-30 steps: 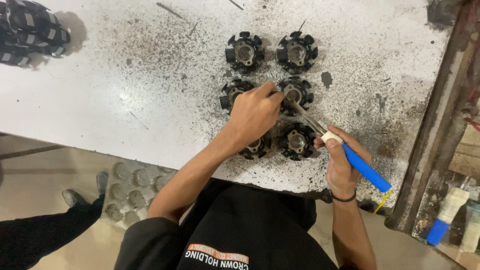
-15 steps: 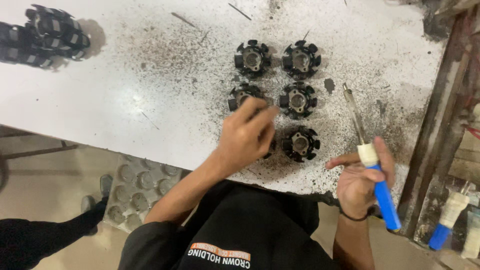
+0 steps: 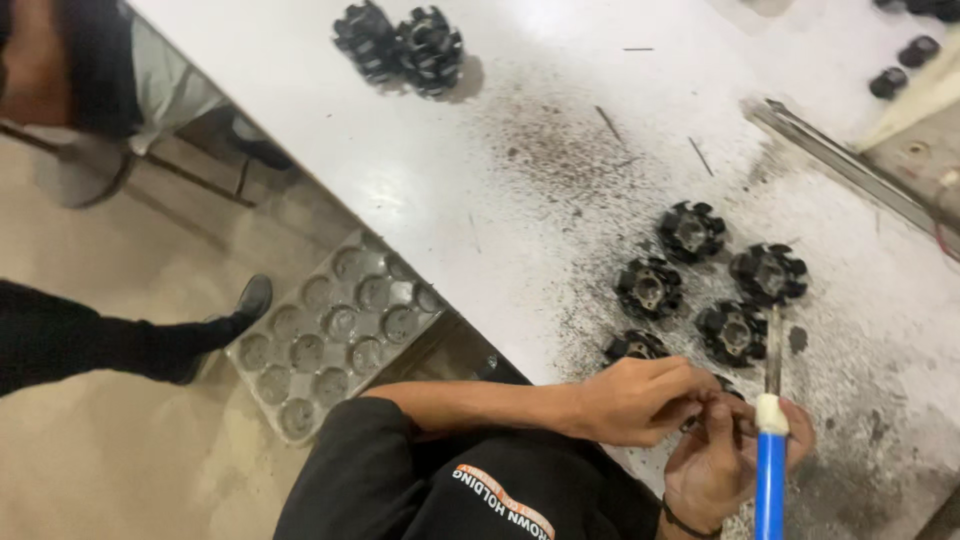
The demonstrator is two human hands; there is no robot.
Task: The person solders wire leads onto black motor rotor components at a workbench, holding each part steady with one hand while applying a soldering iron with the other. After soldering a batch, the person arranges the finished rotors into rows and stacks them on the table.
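Black toothed round part [image 3: 712, 398]: small, dark, mostly hidden betw. left hand [image 3: 635, 400] and right hand [image 3: 720, 460]; lay at the near edge of the white table [image 3: 420, 180], pinched by both sets of fingertips. Pose not discernible. Screwdriver [image 3: 770, 440]: blue handle, white collar, grey metal shaft; held upright in right hand, shaft pointing away from the near edge, tip just beside a like part. Handle ran off the lower frame edge.
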